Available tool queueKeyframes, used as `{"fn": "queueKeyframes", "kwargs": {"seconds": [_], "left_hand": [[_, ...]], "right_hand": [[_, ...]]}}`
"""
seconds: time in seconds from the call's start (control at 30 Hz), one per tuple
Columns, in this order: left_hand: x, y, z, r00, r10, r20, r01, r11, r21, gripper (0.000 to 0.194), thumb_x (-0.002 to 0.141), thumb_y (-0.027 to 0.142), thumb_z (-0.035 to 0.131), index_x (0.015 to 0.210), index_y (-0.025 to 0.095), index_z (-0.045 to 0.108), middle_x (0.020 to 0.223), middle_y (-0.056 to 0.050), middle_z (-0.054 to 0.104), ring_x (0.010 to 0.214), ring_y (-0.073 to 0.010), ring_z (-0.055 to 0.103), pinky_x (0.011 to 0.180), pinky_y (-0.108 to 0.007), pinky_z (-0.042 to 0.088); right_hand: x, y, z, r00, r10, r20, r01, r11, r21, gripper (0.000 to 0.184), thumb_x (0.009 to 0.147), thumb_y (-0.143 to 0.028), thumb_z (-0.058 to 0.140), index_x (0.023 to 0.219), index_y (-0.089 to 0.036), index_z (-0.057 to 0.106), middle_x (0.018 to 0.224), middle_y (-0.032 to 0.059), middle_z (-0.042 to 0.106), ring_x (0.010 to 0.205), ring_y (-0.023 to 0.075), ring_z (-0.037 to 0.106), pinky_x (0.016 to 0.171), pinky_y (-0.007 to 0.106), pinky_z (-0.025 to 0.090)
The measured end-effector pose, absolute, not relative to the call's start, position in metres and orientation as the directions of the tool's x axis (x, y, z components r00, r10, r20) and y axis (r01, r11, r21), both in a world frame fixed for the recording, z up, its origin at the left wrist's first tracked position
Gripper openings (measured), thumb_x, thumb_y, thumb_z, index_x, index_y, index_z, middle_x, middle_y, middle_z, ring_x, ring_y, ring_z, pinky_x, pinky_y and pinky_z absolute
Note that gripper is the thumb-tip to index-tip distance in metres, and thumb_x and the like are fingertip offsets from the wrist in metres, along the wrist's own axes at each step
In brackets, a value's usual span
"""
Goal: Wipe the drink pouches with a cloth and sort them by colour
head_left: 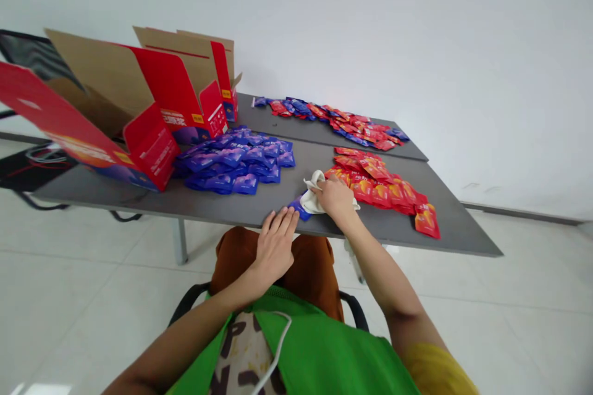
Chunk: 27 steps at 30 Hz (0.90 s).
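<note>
Both hands are at the near edge of a grey bench (139, 200). The left hand (275, 244) lies open and empty, fingers spread. The right hand (336, 194) is closed over a crumpled white cloth (311, 199), with a blue sachet (299, 208) poking out at its left. Just right of the hand, red sachets (380, 188) lie in a loose spread; at centre, blue sachets (236, 163) form a heap. A mixed red and blue strip of sachets (333, 120) runs along a second bench section at upper right. Red and brown cardboard boxes (139, 99) stand opened at upper left. Behind is a plain white wall (417, 31); below, a pale tiled floor (69, 259).
</note>
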<state>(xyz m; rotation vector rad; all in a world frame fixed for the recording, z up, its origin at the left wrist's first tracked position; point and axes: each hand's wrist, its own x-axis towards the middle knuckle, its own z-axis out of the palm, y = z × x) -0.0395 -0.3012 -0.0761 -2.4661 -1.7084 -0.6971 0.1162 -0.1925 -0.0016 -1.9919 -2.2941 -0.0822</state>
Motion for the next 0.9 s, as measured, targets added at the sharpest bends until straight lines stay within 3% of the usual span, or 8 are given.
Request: {"fn": "queueKeyframes", "kwargs": {"seconds": [0.1, 0.2, 0.33, 0.5, 0.7, 0.8, 0.9], "left_hand": [[-0.037, -0.3, -0.081, 0.246, 0.886, 0.393, 0.922, -0.339, 0.187, 0.063, 0.073, 0.005, 0.047, 0.135, 0.008, 0.051, 0.144, -0.013, 0.048, 0.136, -0.0255, 0.038, 0.116, -0.044, 0.022], [-0.036, -0.295, -0.079, 0.24, 0.888, 0.392, 0.934, -0.321, 0.156, 0.05, 0.079, 0.003, 0.043, 0.126, 0.009, 0.06, 0.136, -0.013, 0.055, 0.13, -0.0262, 0.043, 0.113, -0.044, 0.026], [-0.039, -0.289, -0.064, 0.266, 0.904, 0.334, 0.941, -0.319, 0.114, 0.05, 0.087, 0.004, 0.036, 0.13, 0.015, 0.057, 0.132, -0.01, 0.058, 0.121, -0.0248, 0.048, 0.102, -0.041, 0.037], [-0.04, -0.285, -0.049, 0.282, 0.928, 0.242, 0.947, -0.31, 0.082, 0.048, 0.091, 0.009, 0.034, 0.132, 0.021, 0.055, 0.134, -0.007, 0.057, 0.113, -0.0248, 0.051, 0.092, -0.041, 0.043], [-0.042, -0.29, -0.059, 0.272, 0.924, 0.267, 0.942, -0.313, 0.123, 0.051, 0.091, 0.008, 0.032, 0.137, 0.02, 0.052, 0.139, -0.009, 0.053, 0.123, -0.0252, 0.049, 0.101, -0.043, 0.039], [-0.043, -0.291, -0.065, 0.288, 0.919, 0.268, 0.936, -0.33, 0.126, 0.055, 0.09, 0.005, 0.031, 0.14, 0.019, 0.048, 0.145, -0.008, 0.048, 0.131, -0.0227, 0.044, 0.11, -0.043, 0.032], [-0.046, -0.288, -0.067, 0.296, 0.927, 0.232, 0.935, -0.331, 0.128, 0.051, 0.09, 0.007, 0.033, 0.135, 0.021, 0.053, 0.145, -0.005, 0.048, 0.133, -0.0222, 0.042, 0.112, -0.044, 0.03]], "right_hand": [[0.116, -0.215, -0.004, -0.337, 0.917, 0.215, 0.93, 0.36, -0.077, 0.04, 0.097, -0.05, 0.036, 0.112, -0.03, 0.067, 0.119, 0.0073, 0.057, 0.106, 0.021, 0.055, 0.081, 0.027, 0.044], [0.114, -0.235, -0.012, -0.416, 0.891, 0.185, 0.893, 0.438, -0.102, 0.036, 0.097, -0.047, 0.038, 0.111, -0.031, 0.067, 0.119, 0.0049, 0.058, 0.102, 0.0196, 0.057, 0.082, 0.027, 0.044], [0.114, -0.228, -0.018, -0.379, 0.922, 0.075, 0.918, 0.385, -0.093, 0.03, 0.095, -0.034, 0.041, 0.109, -0.029, 0.068, 0.117, 0.0058, 0.058, 0.099, 0.0196, 0.058, 0.076, 0.026, 0.045], [0.115, -0.202, -0.012, -0.249, 0.958, 0.141, 0.968, 0.251, 0.002, 0.033, 0.094, -0.021, 0.038, 0.109, -0.026, 0.067, 0.112, 0.0099, 0.056, 0.103, 0.0245, 0.052, 0.077, 0.032, 0.045], [0.119, -0.196, -0.001, -0.195, 0.97, 0.146, 0.978, 0.181, 0.102, 0.036, 0.097, -0.023, 0.036, 0.112, -0.03, 0.067, 0.116, 0.0096, 0.053, 0.105, 0.0253, 0.047, 0.078, 0.034, 0.046], [0.122, -0.207, 0.004, -0.252, 0.956, 0.147, 0.967, 0.244, 0.072, 0.035, 0.096, -0.023, 0.039, 0.109, -0.033, 0.069, 0.122, 0.0087, 0.051, 0.106, 0.0256, 0.046, 0.079, 0.034, 0.046], [0.119, -0.225, 0.001, -0.439, 0.889, 0.128, 0.898, 0.44, 0.022, 0.035, 0.094, -0.02, 0.041, 0.108, -0.035, 0.07, 0.126, 0.0063, 0.049, 0.108, 0.024, 0.045, 0.081, 0.031, 0.046]]}}
